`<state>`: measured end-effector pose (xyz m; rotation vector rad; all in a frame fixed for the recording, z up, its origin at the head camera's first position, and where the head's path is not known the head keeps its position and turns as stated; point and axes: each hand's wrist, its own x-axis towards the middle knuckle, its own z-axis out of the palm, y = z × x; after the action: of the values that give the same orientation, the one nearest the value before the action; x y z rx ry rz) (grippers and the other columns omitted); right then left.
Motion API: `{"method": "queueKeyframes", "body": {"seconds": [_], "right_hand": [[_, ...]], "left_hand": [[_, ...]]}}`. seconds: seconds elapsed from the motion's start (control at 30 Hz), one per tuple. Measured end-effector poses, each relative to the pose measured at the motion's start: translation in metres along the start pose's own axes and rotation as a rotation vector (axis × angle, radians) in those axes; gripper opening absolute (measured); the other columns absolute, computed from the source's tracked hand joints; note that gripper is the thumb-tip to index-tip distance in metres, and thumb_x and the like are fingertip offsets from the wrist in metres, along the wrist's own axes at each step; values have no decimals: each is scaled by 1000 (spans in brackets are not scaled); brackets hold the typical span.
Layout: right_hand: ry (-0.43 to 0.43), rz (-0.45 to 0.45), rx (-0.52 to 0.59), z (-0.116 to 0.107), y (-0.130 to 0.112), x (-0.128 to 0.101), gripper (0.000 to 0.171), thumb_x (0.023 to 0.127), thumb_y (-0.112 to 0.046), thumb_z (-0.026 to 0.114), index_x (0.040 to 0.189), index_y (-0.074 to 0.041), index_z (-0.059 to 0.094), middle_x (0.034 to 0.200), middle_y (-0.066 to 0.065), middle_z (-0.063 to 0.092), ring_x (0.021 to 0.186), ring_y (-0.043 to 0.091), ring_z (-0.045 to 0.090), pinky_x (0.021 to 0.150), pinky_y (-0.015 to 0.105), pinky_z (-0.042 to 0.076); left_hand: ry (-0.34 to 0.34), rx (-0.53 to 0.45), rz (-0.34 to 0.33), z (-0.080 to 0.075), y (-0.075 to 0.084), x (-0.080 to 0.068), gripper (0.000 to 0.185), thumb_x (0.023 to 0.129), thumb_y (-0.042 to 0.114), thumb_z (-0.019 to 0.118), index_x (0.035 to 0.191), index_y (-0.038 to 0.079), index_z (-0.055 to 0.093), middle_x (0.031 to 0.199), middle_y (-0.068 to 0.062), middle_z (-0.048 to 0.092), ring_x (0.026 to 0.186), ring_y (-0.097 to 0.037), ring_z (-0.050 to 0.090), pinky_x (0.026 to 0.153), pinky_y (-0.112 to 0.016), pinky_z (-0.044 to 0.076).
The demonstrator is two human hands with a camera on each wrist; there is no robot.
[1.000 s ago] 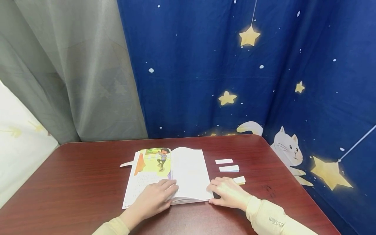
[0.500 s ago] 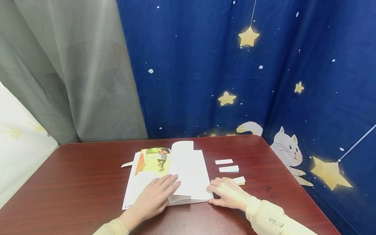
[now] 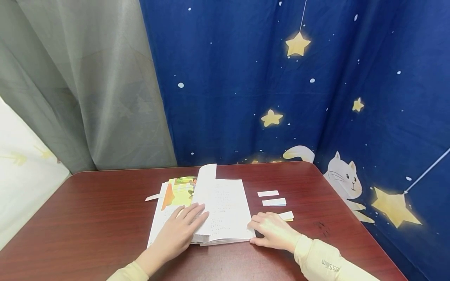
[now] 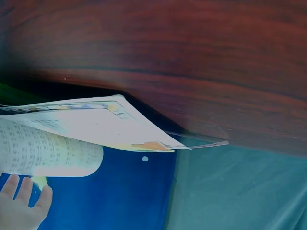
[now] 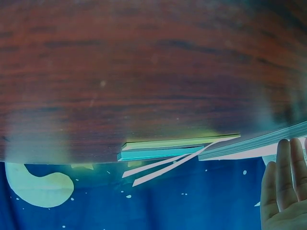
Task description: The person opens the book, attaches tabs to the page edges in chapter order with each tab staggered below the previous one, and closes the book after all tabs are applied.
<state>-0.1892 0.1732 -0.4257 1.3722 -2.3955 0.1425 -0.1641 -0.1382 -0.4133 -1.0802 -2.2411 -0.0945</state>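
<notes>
An open picture book (image 3: 226,212) lies flat on the dark red table (image 3: 88,218). One white text page (image 3: 205,191) stands curled up over the middle, leaning left. My left hand (image 3: 181,228) has its straight fingers against that page, over the colourful left page (image 3: 175,195). In the left wrist view the curled page (image 4: 48,153) hangs just past the left hand (image 4: 21,208). My right hand (image 3: 272,230) lies relaxed at the book's right edge, fingers touching the page stack (image 5: 268,143).
Three small sticky-note pads lie right of the book: a white one (image 3: 268,193), a bluish one (image 3: 274,201) and a yellowish one (image 3: 286,215) beside my right hand. A paper strip (image 3: 152,197) pokes out from the book's left side. Grey and blue star curtains hang behind.
The page has risen from the right side and swung left over the spine, now covering part of the picture. My left hand has slid left with it. The right hand has stayed put.
</notes>
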Motion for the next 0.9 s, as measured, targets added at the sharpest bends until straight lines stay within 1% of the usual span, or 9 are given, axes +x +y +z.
{"method": "queueKeyframes", "body": {"seconds": [0.13, 0.23, 0.3, 0.37, 0.5, 0.57, 0.67, 0.77, 0.9], "right_hand": [[-4, 1, -3, 0, -1, 0, 25, 71, -38, 68, 86, -20, 61, 79, -12, 51, 71, 7, 49, 57, 24, 39], [4, -3, -3, 0, 0, 0, 24, 70, -37, 68, 85, -20, 61, 79, -12, 51, 70, 7, 49, 57, 23, 39], [9, -6, -5, -1, 0, 1, 24, 70, -37, 69, 86, -20, 61, 78, -12, 51, 70, 7, 49, 56, 23, 39], [13, -9, -8, -1, 0, 1, 24, 70, -37, 69, 85, -20, 62, 78, -12, 51, 69, 7, 49, 56, 23, 39], [10, -10, -14, -1, 0, 1, 24, 70, -37, 68, 86, -20, 62, 78, -12, 51, 69, 6, 49, 56, 23, 39], [7, -7, -16, -1, 0, 1, 24, 70, -37, 68, 85, -20, 61, 78, -12, 51, 69, 6, 48, 56, 23, 39], [4, -5, -16, -1, 0, 1, 24, 71, -37, 68, 85, -20, 62, 78, -12, 51, 69, 6, 48, 56, 23, 39], [-2, -1, -9, -1, 0, 1, 24, 71, -37, 68, 86, -20, 61, 78, -12, 51, 70, 7, 49, 56, 23, 39], [0, -5, -9, -1, 0, 1, 24, 71, -37, 68, 86, -19, 62, 78, -11, 51, 69, 7, 48, 56, 23, 39]], "left_hand": [[7, 28, -26, -2, -4, -3, 53, 78, 6, 18, 119, 8, 51, 122, -13, 48, 113, -31, 42, 84, -53, 32], [5, 49, -38, -3, -7, -4, 53, 78, 6, 17, 119, 7, 51, 124, -14, 47, 115, -31, 40, 87, -55, 28], [-5, 58, -43, -3, -9, -6, 51, 77, 6, 22, 119, 8, 52, 124, -13, 47, 116, -31, 39, 88, -57, 25], [-22, 64, -47, -4, -11, -8, 48, 74, 5, 32, 118, 8, 52, 122, -13, 48, 117, -31, 38, 90, -58, 23], [-46, 90, -71, -8, -16, -11, 58, 58, 5, 56, 116, 7, 53, 117, -13, 49, 117, -31, 38, 93, -59, 16], [-45, 106, -82, -9, -18, -13, 62, 52, 7, 62, 114, 7, 54, 115, -13, 50, 116, -31, 39, 93, -58, 16], [-38, 119, -88, -11, -21, -15, 59, 52, 10, 63, 110, 7, 56, 113, -13, 51, 113, -31, 41, 92, -58, 18], [-30, 129, -94, -12, -22, -17, 51, 55, 11, 60, 106, 7, 57, 109, -13, 52, 110, -33, 44, 90, -59, 20], [-28, 151, -134, -12, -23, -22, 40, 61, 15, 57, 100, 8, 58, 100, -12, 54, 104, -34, 47, 88, -60, 23]]}}
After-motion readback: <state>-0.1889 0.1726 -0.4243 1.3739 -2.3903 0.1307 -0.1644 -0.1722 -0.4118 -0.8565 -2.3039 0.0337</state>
